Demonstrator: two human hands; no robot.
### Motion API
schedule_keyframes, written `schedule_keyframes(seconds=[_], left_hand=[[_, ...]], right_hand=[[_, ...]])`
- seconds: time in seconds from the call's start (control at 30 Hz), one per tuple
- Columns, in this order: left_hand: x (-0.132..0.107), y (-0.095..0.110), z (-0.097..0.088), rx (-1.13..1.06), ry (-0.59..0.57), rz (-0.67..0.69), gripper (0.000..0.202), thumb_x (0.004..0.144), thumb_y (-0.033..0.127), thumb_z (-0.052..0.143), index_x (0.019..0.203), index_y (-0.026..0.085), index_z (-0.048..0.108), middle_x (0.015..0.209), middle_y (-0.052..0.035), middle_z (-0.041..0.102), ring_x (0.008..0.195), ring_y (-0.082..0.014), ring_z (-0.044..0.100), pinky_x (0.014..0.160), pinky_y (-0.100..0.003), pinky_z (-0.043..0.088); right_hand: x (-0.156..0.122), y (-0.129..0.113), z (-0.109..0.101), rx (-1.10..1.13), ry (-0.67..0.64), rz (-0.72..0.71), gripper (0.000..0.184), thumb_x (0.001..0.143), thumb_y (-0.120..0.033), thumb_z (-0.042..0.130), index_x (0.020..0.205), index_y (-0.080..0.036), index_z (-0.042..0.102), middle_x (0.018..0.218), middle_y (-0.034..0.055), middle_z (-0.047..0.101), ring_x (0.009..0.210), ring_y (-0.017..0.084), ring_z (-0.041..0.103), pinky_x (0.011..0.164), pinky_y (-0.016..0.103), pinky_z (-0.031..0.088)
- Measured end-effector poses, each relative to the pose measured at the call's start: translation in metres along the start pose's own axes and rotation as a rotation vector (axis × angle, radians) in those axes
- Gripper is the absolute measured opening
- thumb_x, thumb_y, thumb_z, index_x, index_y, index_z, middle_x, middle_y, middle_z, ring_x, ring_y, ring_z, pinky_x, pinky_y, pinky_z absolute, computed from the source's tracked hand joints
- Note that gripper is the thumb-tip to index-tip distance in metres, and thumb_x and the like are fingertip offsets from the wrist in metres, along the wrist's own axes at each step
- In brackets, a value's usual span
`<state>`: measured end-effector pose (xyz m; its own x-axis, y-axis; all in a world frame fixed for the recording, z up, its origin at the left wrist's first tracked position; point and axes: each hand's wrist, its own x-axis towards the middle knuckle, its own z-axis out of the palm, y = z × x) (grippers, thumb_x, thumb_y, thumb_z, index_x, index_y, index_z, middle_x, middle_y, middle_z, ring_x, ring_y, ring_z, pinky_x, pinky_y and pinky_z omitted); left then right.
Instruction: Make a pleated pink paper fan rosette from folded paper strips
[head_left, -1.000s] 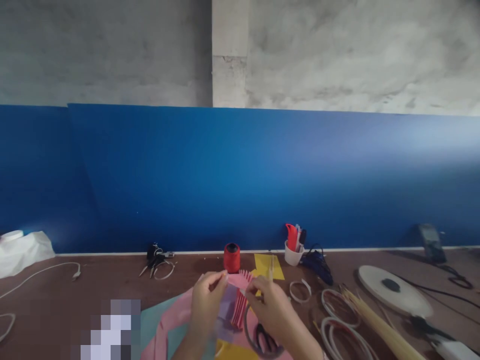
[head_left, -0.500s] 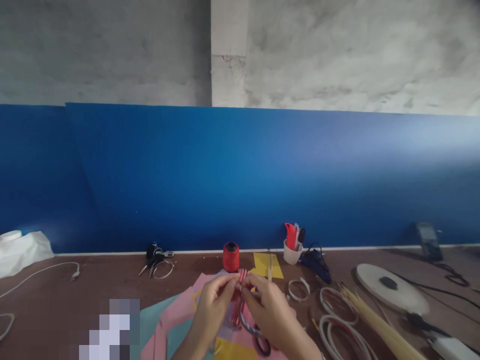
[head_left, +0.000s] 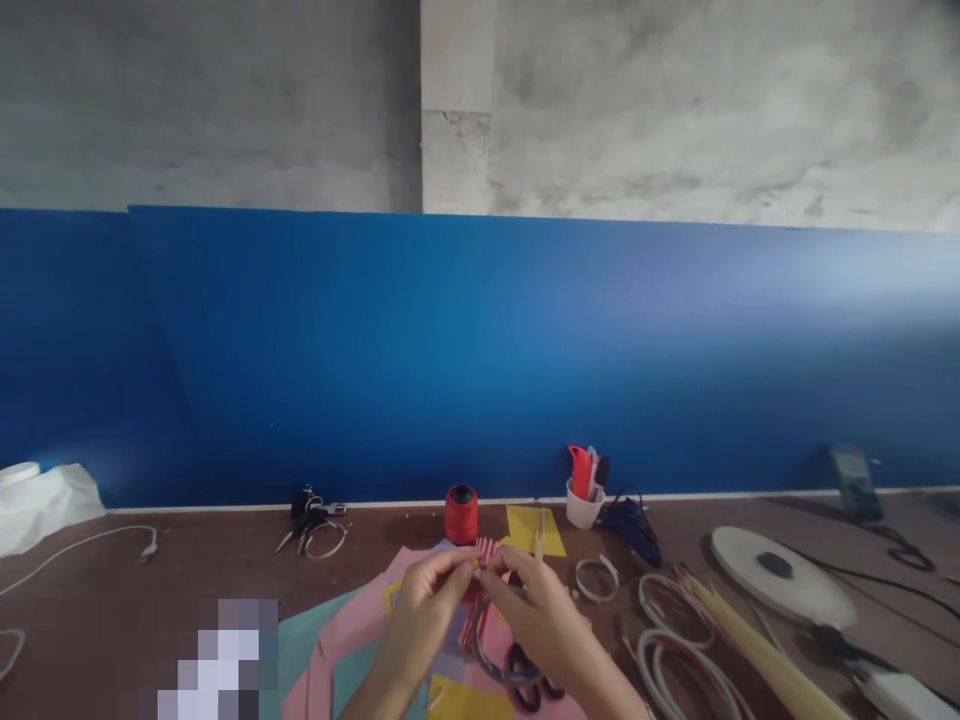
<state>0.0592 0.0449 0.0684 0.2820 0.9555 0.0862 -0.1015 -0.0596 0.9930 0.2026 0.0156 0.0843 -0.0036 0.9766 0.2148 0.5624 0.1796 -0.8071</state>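
Left hand point(head_left: 431, 605) and right hand point(head_left: 540, 612) are meeting at the fingertips; a second ago they were holding a pink strip across a gap. Now they're working just in front of the red cylinder point(head_left: 461, 516). Fingers on both are pinching closed; can't tell on what, too small. Pleated pink paper point(head_left: 486, 546) is showing behind the fingertips, near the cylinder. Grey ring point(head_left: 478, 648) is sitting by the right hand, in front of the cylinder.
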Motion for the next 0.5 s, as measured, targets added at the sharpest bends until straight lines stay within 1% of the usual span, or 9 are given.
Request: schedule_keyframes(seconds=[0.17,0.37,0.5], left_hand=[[0.0006,-0.001,-0.0001,0.013,0.002,-0.005,0.037,0.072,0.045,0.066,0.091,0.014,0.075,0.087,-0.0099,0.072,0.082,-0.0231,0.064,0.074,-0.03,0.05],[0.0018,-0.0059,-0.0009,0.02,-0.023,0.006,0.034,0.075,0.041,0.064,0.094,0.015,0.073,0.083,-0.0083,0.072,0.08,-0.0225,0.064,0.075,-0.03,0.05],[0.0016,-0.0063,-0.0013,0.038,-0.024,0.013,0.033,0.075,0.041,0.063,0.093,0.015,0.073,0.083,-0.0081,0.072,0.079,-0.0223,0.064,0.074,-0.03,0.049]], right_hand=[[0.0,0.002,-0.0015,0.042,-0.041,0.003,0.02,0.081,-0.028,0.048,0.064,-0.018,0.053,0.063,-0.0023,0.051,0.06,0.011,0.045,0.056,0.021,0.035],[0.0011,0.004,0.0002,0.048,-0.037,-0.002,0.021,0.081,-0.029,0.048,0.063,-0.018,0.05,0.062,-0.0026,0.05,0.062,0.012,0.046,0.06,0.022,0.036],[0.0006,0.0023,0.0001,0.045,-0.029,0.019,0.021,0.081,-0.029,0.047,0.063,-0.018,0.05,0.062,-0.0026,0.049,0.061,0.012,0.046,0.059,0.022,0.035]])
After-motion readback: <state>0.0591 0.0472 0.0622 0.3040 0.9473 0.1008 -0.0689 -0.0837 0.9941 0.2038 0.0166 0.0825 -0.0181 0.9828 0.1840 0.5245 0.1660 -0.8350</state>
